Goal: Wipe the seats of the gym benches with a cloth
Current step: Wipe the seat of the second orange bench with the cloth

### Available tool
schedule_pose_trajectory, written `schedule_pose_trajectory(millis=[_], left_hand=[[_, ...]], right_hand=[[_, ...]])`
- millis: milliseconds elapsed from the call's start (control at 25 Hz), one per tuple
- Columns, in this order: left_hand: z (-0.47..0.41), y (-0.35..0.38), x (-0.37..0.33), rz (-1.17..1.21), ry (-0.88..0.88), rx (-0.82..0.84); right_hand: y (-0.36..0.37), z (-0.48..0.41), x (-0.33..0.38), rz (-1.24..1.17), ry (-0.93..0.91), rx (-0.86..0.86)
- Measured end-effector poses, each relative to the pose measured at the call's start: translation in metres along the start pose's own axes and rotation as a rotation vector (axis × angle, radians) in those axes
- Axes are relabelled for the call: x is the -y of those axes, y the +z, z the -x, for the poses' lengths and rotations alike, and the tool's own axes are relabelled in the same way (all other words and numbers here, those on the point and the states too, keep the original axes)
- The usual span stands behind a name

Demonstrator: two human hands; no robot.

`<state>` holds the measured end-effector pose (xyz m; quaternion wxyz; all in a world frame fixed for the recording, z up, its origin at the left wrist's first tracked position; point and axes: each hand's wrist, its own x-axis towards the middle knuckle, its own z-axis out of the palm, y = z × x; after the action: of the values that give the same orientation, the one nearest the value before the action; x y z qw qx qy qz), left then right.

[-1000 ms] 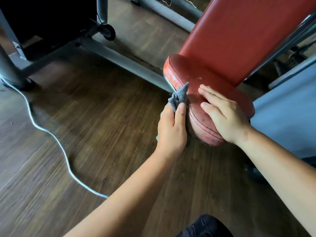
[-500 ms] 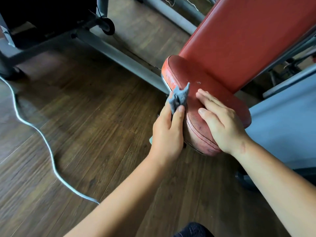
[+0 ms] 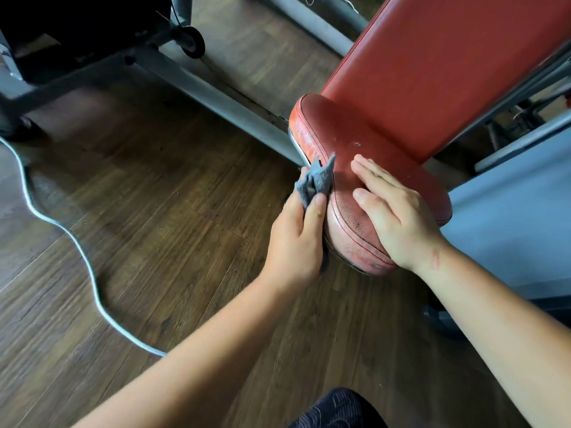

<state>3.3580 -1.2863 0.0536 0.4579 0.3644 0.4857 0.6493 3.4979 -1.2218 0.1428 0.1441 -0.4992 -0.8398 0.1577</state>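
Here the left hand (image 3: 296, 239) pinches the cloth (image 3: 318, 180) on the seat (image 3: 364, 140) edge, most fingers hidden; right hand (image 3: 398, 217) flat.

Soft daylight, mild glare on floor (image 3: 216, 41), wide-angle edge distortion.

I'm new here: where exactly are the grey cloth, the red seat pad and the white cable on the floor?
grey cloth (image 3: 318, 179), head view, on the bunched fabric above the thumb.
red seat pad (image 3: 335, 134), head view, on its bare top surface.
white cable (image 3: 99, 304), head view, on its lower stretch across the floorboards.
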Motion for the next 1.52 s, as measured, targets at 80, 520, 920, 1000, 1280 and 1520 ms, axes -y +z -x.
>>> schedule_pose_trajectory(millis=[80, 520, 920, 1000, 1280, 1520], left_hand=[[-0.02, 0.001, -0.009, 0.006, -0.05, -0.005], [0.007, 0.008, -0.012, 0.063, -0.032, -0.005], [0.014, 0.003, -0.002, 0.106, -0.039, 0.051], [0.001, 0.0, -0.009, 0.046, 0.023, 0.055], [-0.064, -0.004, -0.003, -0.063, -0.006, -0.009], [-0.04, -0.001, -0.01, 0.032, -0.07, 0.015]], right_hand=[[0.001, 0.0, 0.0, -0.01, 0.0, -0.004], [0.001, 0.001, 0.003, -0.003, 0.004, -0.02], [0.003, 0.0, 0.001, -0.006, -0.005, -0.034], [0.002, -0.001, 0.002, -0.008, -0.003, -0.036], [0.002, 0.0, 0.0, -0.005, -0.011, -0.034], [0.002, 0.0, 0.002, -0.017, -0.001, -0.038]])
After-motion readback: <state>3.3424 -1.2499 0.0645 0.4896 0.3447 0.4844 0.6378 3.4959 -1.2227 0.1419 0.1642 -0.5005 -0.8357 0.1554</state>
